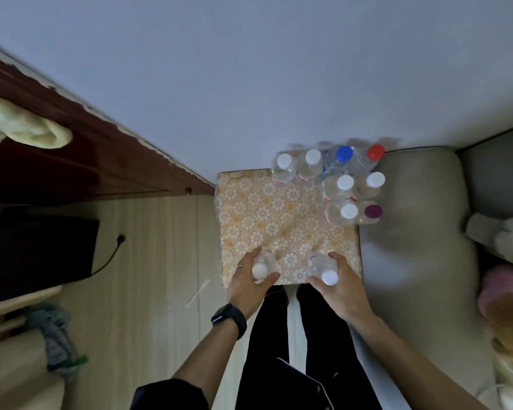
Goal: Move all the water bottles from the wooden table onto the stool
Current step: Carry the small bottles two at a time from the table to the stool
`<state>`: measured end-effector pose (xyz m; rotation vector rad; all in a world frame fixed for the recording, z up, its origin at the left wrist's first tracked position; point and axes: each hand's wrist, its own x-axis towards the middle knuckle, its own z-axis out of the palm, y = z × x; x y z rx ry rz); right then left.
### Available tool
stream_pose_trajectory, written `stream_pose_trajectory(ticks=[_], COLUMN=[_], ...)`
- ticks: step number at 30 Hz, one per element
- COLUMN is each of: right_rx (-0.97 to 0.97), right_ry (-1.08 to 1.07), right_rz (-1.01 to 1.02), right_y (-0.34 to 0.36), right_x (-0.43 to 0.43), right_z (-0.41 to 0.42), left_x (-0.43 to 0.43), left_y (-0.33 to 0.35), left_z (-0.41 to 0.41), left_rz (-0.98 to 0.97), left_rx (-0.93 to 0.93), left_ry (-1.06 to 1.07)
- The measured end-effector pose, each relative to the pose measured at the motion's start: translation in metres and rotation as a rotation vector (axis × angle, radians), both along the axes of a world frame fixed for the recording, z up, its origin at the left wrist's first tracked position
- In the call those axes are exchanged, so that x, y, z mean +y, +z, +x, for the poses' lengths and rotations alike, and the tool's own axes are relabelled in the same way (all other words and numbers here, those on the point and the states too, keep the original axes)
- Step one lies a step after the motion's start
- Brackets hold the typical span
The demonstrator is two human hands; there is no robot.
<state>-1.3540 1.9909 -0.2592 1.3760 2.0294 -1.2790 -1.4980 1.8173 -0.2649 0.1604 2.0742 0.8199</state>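
Observation:
A square surface with a flower-patterned cover (267, 220) stands in front of me; whether it is the table or the stool I cannot tell. My left hand (249, 285) grips a clear white-capped bottle (261, 269) at its near left edge. My right hand (342, 287) grips another clear white-capped bottle (326, 272) at its near right edge. Several more bottles cluster at the far right corner, most with white caps, one blue-capped (343, 153), one red-capped (375, 151), one with a dark purple cap (373, 211).
A grey sofa (421, 232) lies right of the covered surface. A dark wooden cabinet (71, 161) and a black object (36, 253) stand at left, with a cable (110, 258) on the pale wood floor. My dark-trousered legs (279, 335) are below the near edge.

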Motion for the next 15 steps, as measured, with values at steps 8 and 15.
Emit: stream_pose_trajectory(ticks=[8, 15], right_rx=[-0.106, -0.320], right_ry=[0.294, 0.470], right_rz=[0.377, 0.424], right_y=[0.023, 0.035], right_x=[0.003, 0.001], right_z=[-0.006, -0.019], left_x=[-0.011, -0.002], left_y=[0.010, 0.011], left_z=[-0.008, -0.014], left_rz=[-0.025, -0.018], left_rx=[0.200, 0.176], left_ry=[-0.196, -0.146])
